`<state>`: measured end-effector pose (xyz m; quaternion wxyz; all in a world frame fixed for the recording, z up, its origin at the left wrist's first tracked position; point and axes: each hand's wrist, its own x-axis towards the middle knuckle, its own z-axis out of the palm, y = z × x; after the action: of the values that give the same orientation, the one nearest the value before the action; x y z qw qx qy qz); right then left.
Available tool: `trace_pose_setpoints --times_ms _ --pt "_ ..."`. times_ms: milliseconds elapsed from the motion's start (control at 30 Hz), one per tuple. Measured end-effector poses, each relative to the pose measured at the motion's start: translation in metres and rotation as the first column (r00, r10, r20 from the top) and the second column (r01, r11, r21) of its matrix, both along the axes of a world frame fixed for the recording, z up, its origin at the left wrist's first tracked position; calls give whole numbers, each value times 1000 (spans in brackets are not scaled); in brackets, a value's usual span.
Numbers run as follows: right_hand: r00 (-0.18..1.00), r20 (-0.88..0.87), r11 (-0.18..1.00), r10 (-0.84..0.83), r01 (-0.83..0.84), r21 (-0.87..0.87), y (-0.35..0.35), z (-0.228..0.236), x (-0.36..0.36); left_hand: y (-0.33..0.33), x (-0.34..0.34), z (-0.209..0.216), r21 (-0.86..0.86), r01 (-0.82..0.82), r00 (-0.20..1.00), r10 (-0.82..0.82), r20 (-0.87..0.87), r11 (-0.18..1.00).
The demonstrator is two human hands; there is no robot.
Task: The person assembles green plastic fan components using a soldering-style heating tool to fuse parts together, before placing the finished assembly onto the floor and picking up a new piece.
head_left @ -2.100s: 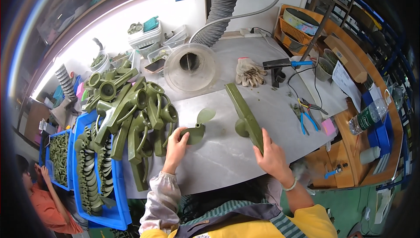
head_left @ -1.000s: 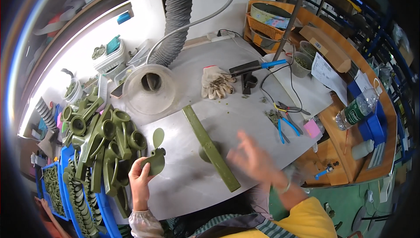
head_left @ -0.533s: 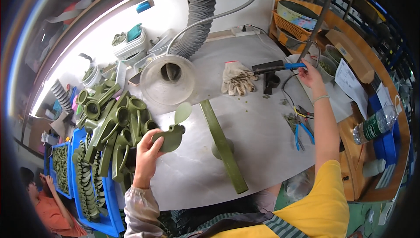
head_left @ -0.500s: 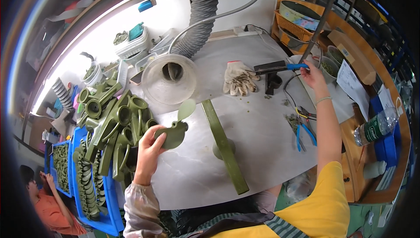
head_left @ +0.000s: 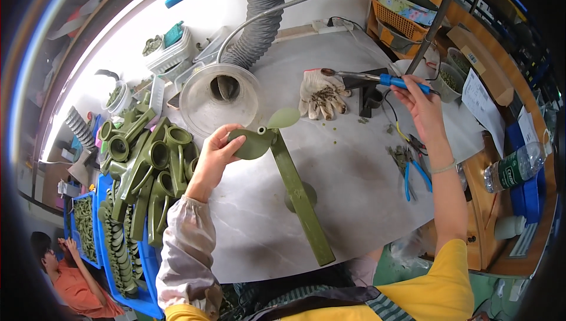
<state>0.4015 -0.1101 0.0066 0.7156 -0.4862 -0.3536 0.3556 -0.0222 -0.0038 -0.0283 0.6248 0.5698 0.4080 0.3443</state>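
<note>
My left hand [head_left: 217,159] pinches a green plastic two-bladed propeller [head_left: 252,146] by one blade. Its hub is close to the far end of a long green plastic bar [head_left: 308,220]; whether they touch I cannot tell. The bar lies on the grey work surface with a round green base showing under its middle. In my right hand [head_left: 423,111] is a soldering iron [head_left: 386,79] with a blue handle, its dark tip pointing left above a stained white work glove [head_left: 318,94]. A dark stand [head_left: 370,101] is just below the iron.
Green handled parts [head_left: 154,161] are piled at the left, beside blue crates [head_left: 144,297] of green pieces. A clear funnel [head_left: 194,102] on a grey hose stands at the back. Blue-handled pliers [head_left: 420,179] lie right. A co-worker [head_left: 73,279] sits far left.
My left hand has brought the propeller up and right to the bar's far end. My right hand has lifted the soldering iron off its stand, tip swung above the glove. The view has shifted slightly.
</note>
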Motion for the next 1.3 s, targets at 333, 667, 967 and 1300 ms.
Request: trace_pose_setpoints --times_ms 333,667,967,1300 --pt "978 -30 979 -204 205 12 -71 2 -24 14 7 18 60 83 995 -79 -67 995" --pt "990 -25 989 -140 138 -59 -114 -6 -59 23 6 12 8 39 997 -39 -68 999" --pt "999 45 1000 -15 16 -20 -102 -7 -107 17 7 25 44 50 996 -47 -77 998" --pt "997 80 1000 6 -5 -14 -87 -19 -133 15 9 23 43 73 995 -70 -67 996"
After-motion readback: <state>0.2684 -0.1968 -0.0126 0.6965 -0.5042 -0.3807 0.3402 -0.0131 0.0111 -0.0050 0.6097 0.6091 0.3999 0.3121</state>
